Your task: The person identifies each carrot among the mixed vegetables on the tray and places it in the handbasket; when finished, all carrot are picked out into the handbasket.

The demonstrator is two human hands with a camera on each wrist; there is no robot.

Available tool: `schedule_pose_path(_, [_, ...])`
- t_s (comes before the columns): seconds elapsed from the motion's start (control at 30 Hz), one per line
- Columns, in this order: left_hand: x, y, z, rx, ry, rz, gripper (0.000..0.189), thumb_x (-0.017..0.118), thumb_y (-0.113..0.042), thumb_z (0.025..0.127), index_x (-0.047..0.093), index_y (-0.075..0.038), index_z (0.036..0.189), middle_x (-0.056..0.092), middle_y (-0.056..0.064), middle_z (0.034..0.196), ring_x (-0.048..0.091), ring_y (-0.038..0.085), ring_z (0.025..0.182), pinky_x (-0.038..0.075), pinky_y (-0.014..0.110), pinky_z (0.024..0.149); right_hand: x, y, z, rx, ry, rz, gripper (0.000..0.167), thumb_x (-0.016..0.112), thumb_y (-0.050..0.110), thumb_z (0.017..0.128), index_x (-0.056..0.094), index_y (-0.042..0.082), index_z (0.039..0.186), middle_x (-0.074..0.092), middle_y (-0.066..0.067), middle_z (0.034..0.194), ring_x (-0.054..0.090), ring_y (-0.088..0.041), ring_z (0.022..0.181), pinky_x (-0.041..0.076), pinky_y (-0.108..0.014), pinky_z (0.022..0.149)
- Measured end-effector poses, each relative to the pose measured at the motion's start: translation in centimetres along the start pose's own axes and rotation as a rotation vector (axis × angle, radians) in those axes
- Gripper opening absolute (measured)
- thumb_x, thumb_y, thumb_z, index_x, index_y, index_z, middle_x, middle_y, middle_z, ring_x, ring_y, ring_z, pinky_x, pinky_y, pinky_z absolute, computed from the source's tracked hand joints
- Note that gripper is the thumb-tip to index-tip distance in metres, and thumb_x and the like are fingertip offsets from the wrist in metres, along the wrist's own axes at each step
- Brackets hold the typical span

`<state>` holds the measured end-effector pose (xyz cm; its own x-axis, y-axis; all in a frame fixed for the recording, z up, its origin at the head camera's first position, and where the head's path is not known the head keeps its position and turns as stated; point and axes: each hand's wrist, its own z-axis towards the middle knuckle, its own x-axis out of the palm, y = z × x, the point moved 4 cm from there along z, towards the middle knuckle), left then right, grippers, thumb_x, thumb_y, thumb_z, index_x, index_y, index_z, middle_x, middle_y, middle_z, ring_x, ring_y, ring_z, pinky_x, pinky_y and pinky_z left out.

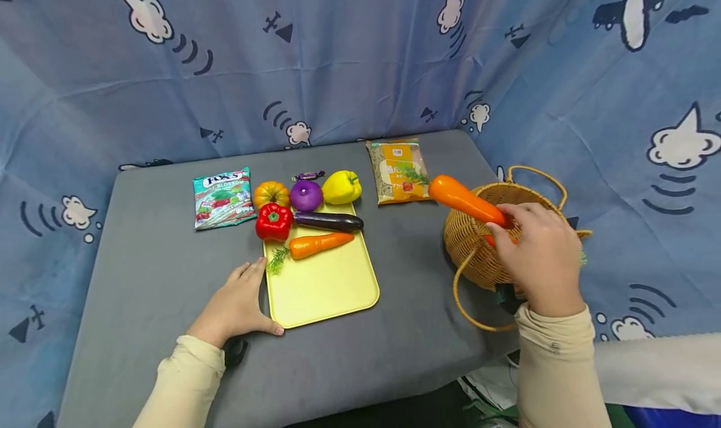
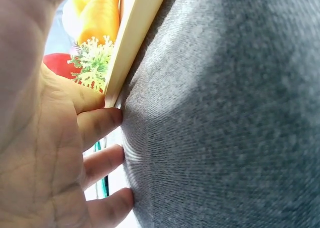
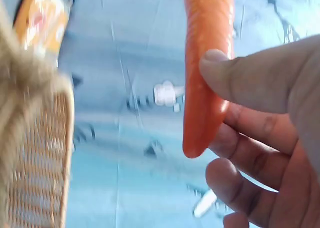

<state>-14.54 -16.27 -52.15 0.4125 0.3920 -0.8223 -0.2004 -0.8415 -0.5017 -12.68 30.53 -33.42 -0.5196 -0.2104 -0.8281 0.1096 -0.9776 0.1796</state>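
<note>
Over the wicker basket [image 1: 470, 243], my right hand [image 1: 537, 253] pinches a carrot [image 1: 464, 198] near its narrow tip between thumb and fingers. The carrot's thick end, with green leaves [image 1: 414, 173], points left toward the seed packet. In the right wrist view the carrot [image 3: 207, 72] hangs tip down beside the basket's rim. My left hand [image 1: 239, 303] rests at the left edge of the yellow tray [image 1: 327, 284], thumb at the near corner, fingertips on the grey cloth. A second carrot [image 1: 321, 244], an eggplant [image 1: 332, 221] and a red bell pepper [image 1: 274, 223] lie on the tray.
Behind the tray's far end sit a pumpkin [image 1: 271, 194], a purple onion [image 1: 306, 196], a yellow pepper [image 1: 342, 188] and a wrapped candy [image 1: 308, 176]. A candy bag [image 1: 223, 198] lies left, a yellow packet [image 1: 388, 184] right. The basket's rope handle [image 1: 463, 303] droops toward the near edge.
</note>
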Motion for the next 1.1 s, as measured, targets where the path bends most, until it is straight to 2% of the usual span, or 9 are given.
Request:
schedule_pose_path(0.13, [-0.2,0.0,-0.1,-0.003,-0.001,0.004,0.153,0.097,-0.069,0.058,0.02,0.006,0.167,0.031,0.028,0.169,0.026,0.053,0.152,0.037,0.071,0.113,-1.1,-2.2,-0.4,0.143,-0.015,-0.044,0.033,0.082,0.019,0.093,0.078,0.002,0.12,0.072,-0.025,0.115,0.063,-0.052,0.091,0.046,-0.07,0.073])
schedule_pose_path(0.27, [-0.4,-0.1,-0.1,-0.002,-0.005,0.008,0.153,0.098,-0.068,0.058,0.02,0.007,0.167,0.031,0.029,0.168,0.026,0.054,0.152,0.037,0.07,0.114,-1.8,-4.0,-0.8,0.24,-0.018,-0.092,0.033,0.079,0.02,0.095,0.077,-0.001,0.121,0.07,-0.029,0.119,0.062,-0.056,0.095,0.045,-0.075,0.077])
schedule_pose_path(0.37, [-0.4,-0.2,0.0,0.001,-0.007,0.01,0.153,0.097,-0.068,0.059,0.02,0.008,0.167,0.031,0.029,0.168,0.026,0.054,0.151,0.037,0.07,0.114,-2.0,-5.1,-1.1,0.316,0.027,-0.123,0.035,0.075,0.021,0.097,0.076,-0.002,0.122,0.069,-0.031,0.123,0.061,-0.058,0.099,0.046,-0.076,0.077])
schedule_pose_path(0.53, [-0.4,-0.2,0.0,0.0,-0.008,0.01,0.152,0.098,-0.067,0.059,0.02,0.008,0.166,0.031,0.028,0.168,0.027,0.053,0.151,0.037,0.07,0.114,-1.7,-6.5,-1.7,0.429,0.156,-0.143,0.039,0.07,0.026,0.1,0.073,-0.004,0.124,0.065,-0.033,0.124,0.059,-0.059,0.101,0.045,-0.076,0.075])
schedule_pose_path(0.83, [-0.2,-0.2,0.0,-0.003,-0.001,0.011,0.153,0.097,-0.069,0.059,0.02,0.007,0.167,0.03,0.027,0.169,0.027,0.052,0.151,0.038,0.069,0.113,-1.1,-7.8,-1.8,0.515,0.28,-0.149,0.041,0.064,0.027,0.103,0.069,-0.005,0.129,0.06,-0.036,0.124,0.053,-0.059,0.103,0.043,-0.075,0.078])
schedule_pose_path(1.1, [0.0,-0.2,0.1,-0.005,0.008,0.008,0.154,0.097,-0.07,0.058,0.02,0.008,0.166,0.031,0.028,0.168,0.027,0.053,0.151,0.038,0.069,0.114,-0.6,-9.0,-2.1,0.536,0.398,-0.163,0.039,0.06,0.024,0.104,0.066,-0.004,0.131,0.058,-0.036,0.12,0.053,-0.059,0.1,0.045,-0.07,0.07])
